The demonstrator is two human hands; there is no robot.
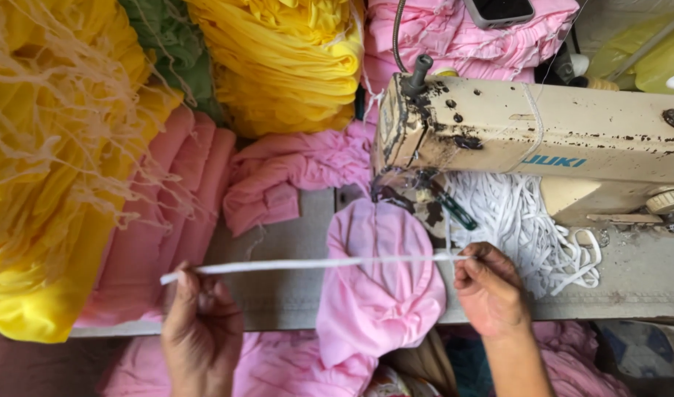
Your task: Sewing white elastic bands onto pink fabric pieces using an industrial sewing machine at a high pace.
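At the far left lies a big heap of yellow cloth (50, 169) with frayed pale threads across its top. Beside it sits a stack of folded pink cloth (168, 220), and behind that more yellow bundles (285, 62) and a bit of green cloth (171, 44).

The left hand (201, 323) rises from the bottom edge, fingers closed together on one end of a white elastic strip (315, 263). A short tip of the strip sticks out past the fingers to the left. The strip runs taut and nearly level across the grey table (278, 294), passing over a pink garment (377, 287) that is bunched on the table just in front of the needle area and hangs over the near edge.

The right hand (488, 290) pinches the other end of the strip, fingers curled tightly around it. Just behind this hand lies a loose tangle of white elastic (528, 228), touching the base of an old cream sewing machine (543, 132) with chipped, stained paint. Behind the machine sits more pink cloth (462, 33) with a phone (499, 11) resting on top.
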